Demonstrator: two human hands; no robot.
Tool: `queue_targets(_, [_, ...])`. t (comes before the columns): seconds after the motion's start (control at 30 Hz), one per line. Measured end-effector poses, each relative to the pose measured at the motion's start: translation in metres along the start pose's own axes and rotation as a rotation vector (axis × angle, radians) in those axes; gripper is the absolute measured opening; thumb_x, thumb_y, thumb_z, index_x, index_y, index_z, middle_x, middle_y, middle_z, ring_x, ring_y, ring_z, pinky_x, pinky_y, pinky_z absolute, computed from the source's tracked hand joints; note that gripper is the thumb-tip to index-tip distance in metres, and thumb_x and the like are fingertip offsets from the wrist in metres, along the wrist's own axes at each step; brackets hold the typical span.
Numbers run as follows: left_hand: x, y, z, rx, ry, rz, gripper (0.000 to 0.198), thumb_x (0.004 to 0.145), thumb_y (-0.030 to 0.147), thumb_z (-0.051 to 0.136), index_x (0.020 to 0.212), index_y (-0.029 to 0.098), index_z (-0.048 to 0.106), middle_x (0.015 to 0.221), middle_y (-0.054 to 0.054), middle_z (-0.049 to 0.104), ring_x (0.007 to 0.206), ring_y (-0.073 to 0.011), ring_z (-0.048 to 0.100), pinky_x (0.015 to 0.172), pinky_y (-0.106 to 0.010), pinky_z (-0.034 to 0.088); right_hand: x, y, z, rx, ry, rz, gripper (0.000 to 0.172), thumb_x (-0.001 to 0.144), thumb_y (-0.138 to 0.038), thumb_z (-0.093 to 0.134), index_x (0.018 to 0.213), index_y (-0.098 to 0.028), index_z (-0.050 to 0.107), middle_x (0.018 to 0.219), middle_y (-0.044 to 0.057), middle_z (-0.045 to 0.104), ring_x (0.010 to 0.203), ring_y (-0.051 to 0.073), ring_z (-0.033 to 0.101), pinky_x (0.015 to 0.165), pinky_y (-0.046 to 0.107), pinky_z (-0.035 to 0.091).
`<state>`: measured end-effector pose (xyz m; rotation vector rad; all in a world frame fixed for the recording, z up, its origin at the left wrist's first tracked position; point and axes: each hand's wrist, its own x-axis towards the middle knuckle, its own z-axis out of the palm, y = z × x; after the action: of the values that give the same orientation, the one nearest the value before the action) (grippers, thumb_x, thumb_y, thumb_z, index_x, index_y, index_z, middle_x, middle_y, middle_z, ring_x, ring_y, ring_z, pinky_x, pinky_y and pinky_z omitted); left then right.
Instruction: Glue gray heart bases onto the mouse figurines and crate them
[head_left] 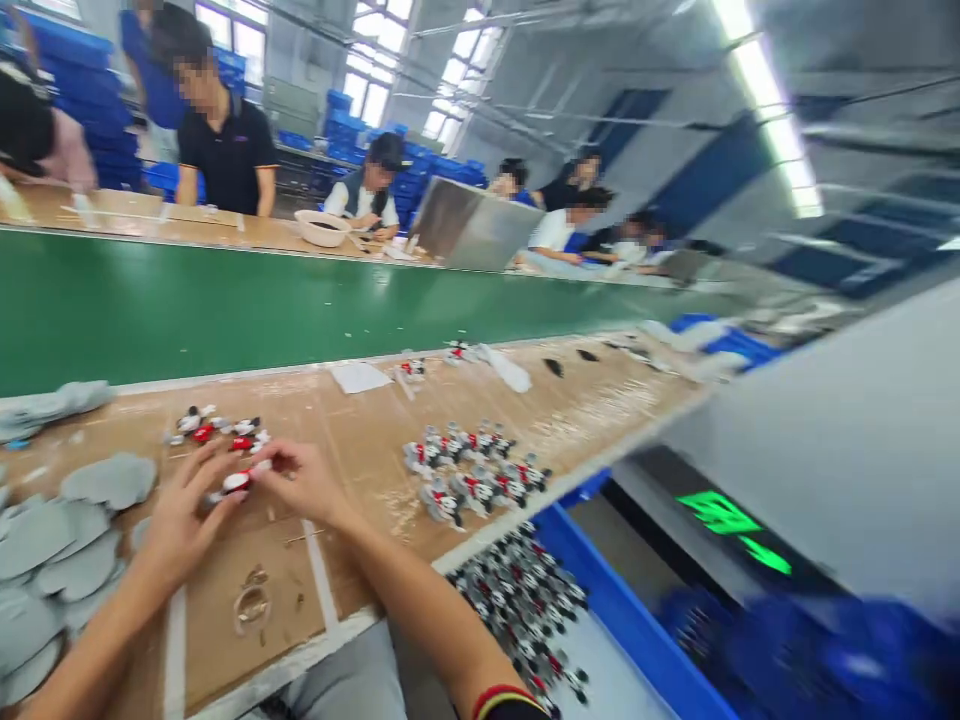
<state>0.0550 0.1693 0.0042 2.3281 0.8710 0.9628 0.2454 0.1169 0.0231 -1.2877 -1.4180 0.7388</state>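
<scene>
Between my two hands, just above the brown tabletop (360, 440), is a small red, white and black figurine (237, 482). My left hand (184, 505) pinches it from the left with thumb and fingers. From the right, the fingertips of my right hand (304, 480) close on its upper end; the exact contact is too small to make out. Just beyond my fingers lie a few more figurines (202, 430) of the same colours. Several finished-looking figurines (480, 480) with grey parts stand in rows to the right.
Flat grey pieces (56, 545) pile up at the left. A small clear ring-shaped item (252, 605) lies near the front edge. Below the table, a blue-rimmed bin (622, 610) holds many figurines. A green conveyor belt (225, 310) runs behind; co-workers (225, 150) sit across it.
</scene>
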Motion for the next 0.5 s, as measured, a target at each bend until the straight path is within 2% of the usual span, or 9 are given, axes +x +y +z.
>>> queue_targets(0.07, [0.003, -0.007, 0.004, -0.008, -0.019, 0.058, 0.032, 0.093, 0.049, 0.051, 0.122, 0.042, 0.059, 0.127, 0.002, 0.065, 0.11, -0.0284, 0.065, 0.094, -0.047, 0.055, 0.003, 0.006, 0.006, 0.171, -0.079, 0.074, 0.048, 0.079, -0.064, 0.066, 0.095, -0.018, 0.07, 0.079, 0.001, 0.068, 0.065, 0.012, 0.057, 0.064, 0.025, 0.049])
queue_targets(0.17, [0.003, -0.011, 0.011, -0.015, -0.01, 0.012, 0.027, 0.09, 0.058, 0.047, 0.115, 0.053, 0.056, 0.097, 0.013, 0.071, 0.084, -0.0257, 0.068, 0.079, -0.048, 0.058, 0.006, 0.014, 0.005, 0.211, -0.083, 0.098, 0.057, 0.072, -0.068, 0.07, 0.102, -0.019, 0.068, 0.078, -0.001, 0.061, 0.066, 0.011, 0.054, 0.064, 0.024, 0.047])
queue_targets(0.23, [-0.001, -0.012, 0.014, 0.001, -0.019, -0.038, 0.022, 0.089, 0.061, 0.045, 0.105, 0.054, 0.057, 0.079, 0.016, 0.069, 0.067, -0.0231, 0.065, 0.065, -0.042, 0.057, 0.006, 0.015, 0.003, 0.138, -0.094, 0.074, 0.056, 0.073, -0.065, 0.072, 0.106, -0.021, 0.067, 0.076, -0.003, 0.059, 0.065, 0.011, 0.053, 0.063, 0.022, 0.046])
queue_targets(0.3, [-0.003, -0.014, 0.016, 0.023, -0.051, -0.078, 0.021, 0.088, 0.062, 0.046, 0.096, 0.047, 0.059, 0.069, 0.016, 0.067, 0.057, -0.0216, 0.063, 0.055, -0.036, 0.053, 0.005, 0.015, 0.001, 0.022, -0.116, 0.035, 0.049, 0.078, -0.06, 0.072, 0.108, -0.021, 0.067, 0.072, -0.004, 0.056, 0.063, 0.01, 0.052, 0.062, 0.021, 0.043])
queue_targets(0.37, [-0.003, -0.018, 0.016, 0.041, -0.101, -0.107, 0.026, 0.088, 0.061, 0.048, 0.097, 0.04, 0.061, 0.073, 0.012, 0.072, 0.06, -0.0222, 0.066, 0.056, -0.034, 0.053, 0.006, 0.014, 0.0, -0.095, -0.148, -0.008, 0.041, 0.083, -0.053, 0.071, 0.109, -0.021, 0.067, 0.07, -0.005, 0.055, 0.062, 0.01, 0.051, 0.062, 0.02, 0.041])
queue_targets(0.5, [0.0, -0.015, 0.012, -0.004, -0.154, -0.102, 0.043, 0.089, 0.061, 0.049, 0.107, 0.025, 0.066, 0.098, -0.002, 0.078, 0.082, -0.0253, 0.072, 0.072, -0.033, 0.056, 0.005, 0.01, -0.005, -0.205, -0.234, -0.03, 0.034, 0.089, -0.038, 0.067, 0.119, -0.022, 0.063, 0.071, -0.005, 0.057, 0.065, 0.011, 0.055, 0.065, 0.021, 0.04])
